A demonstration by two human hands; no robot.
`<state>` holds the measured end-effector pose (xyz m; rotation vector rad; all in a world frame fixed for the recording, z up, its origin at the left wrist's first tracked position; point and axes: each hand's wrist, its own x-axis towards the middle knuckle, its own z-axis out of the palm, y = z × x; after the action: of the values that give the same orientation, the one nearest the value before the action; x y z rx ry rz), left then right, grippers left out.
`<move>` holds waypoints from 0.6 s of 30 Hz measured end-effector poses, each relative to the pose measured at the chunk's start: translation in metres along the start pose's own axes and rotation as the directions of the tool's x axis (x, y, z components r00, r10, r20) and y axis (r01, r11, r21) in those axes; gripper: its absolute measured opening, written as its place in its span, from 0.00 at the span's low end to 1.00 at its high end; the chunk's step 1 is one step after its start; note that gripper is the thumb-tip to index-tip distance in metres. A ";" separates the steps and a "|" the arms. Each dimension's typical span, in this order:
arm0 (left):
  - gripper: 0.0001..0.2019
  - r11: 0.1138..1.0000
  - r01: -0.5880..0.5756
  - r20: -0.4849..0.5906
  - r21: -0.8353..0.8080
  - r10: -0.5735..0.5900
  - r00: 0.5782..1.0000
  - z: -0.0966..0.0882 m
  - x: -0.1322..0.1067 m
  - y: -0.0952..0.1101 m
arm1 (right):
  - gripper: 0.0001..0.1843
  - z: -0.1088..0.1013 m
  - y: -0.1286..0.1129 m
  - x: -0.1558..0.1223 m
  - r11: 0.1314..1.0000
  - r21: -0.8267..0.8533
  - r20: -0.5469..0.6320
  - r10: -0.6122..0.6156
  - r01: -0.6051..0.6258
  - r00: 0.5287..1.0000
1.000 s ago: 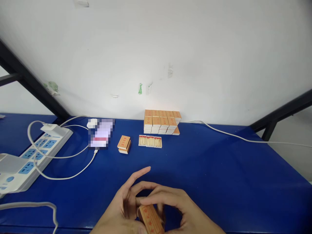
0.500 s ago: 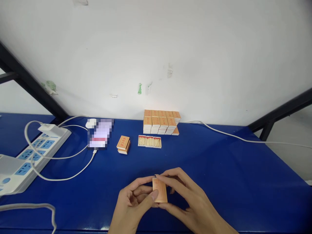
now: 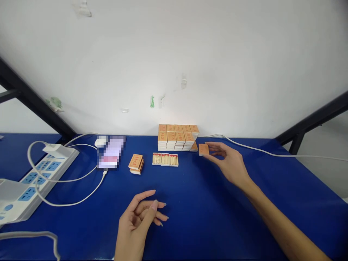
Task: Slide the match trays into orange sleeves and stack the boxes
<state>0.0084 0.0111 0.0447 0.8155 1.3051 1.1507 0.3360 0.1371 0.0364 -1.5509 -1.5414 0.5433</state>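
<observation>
Pinched between the thumb and fingers of my right hand (image 3: 227,161) is an orange matchbox (image 3: 203,149). It hangs just right of the stacked matchboxes (image 3: 176,139), which stand in rows against the wall. Over the near part of the table, my left hand (image 3: 144,214) holds nothing, its fingers loosely curled and apart. Three open trays of matches (image 3: 165,159), red heads toward the wall, lie side by side in front of the stack. Left of them, a small pile of matchboxes (image 3: 136,163) sits slightly askew.
On the blue table (image 3: 190,217), a white power strip (image 3: 49,174) with plugs and looping cables takes up the left side. A blurred-out phone (image 3: 111,152) is wired to a cable. Another white cable (image 3: 252,152) runs along the right. Black metal bars (image 3: 312,125) slant at both sides.
My right hand has carried the matchbox forward and right, from between both hands to beside the stack. My left hand has let go of it and shifted slightly left.
</observation>
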 end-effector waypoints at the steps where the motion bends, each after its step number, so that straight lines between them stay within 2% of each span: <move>1: 0.25 1.000 -0.015 -0.013 0.007 0.015 1.000 0.000 0.000 0.000 | 0.29 0.003 0.006 0.008 1.000 0.007 0.010 -0.010 0.010 1.000; 5: 0.23 0.997 -0.061 -0.058 0.052 0.064 0.996 -0.004 0.000 -0.001 | 0.21 0.018 0.019 0.026 0.999 0.024 0.085 -0.042 0.041 0.995; 12: 0.21 0.972 -0.141 -0.113 0.190 0.164 0.980 -0.025 0.009 0.008 | 0.22 0.032 0.024 0.031 0.994 0.095 0.102 -0.068 0.058 0.992; 15: 0.22 0.933 -0.197 -0.131 0.301 0.246 0.961 -0.033 0.018 0.014 | 0.23 0.034 0.020 0.030 0.992 0.113 0.091 -0.072 0.061 0.993; 18: 0.21 0.856 -0.252 -0.166 0.451 0.358 0.919 -0.037 0.029 0.021 | 0.26 0.036 0.015 0.029 0.993 0.102 0.080 -0.068 0.060 0.994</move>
<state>-0.0342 0.0387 0.0512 1.2695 1.7097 1.2666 0.3204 0.1765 0.0127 -1.4141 -1.5970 0.6458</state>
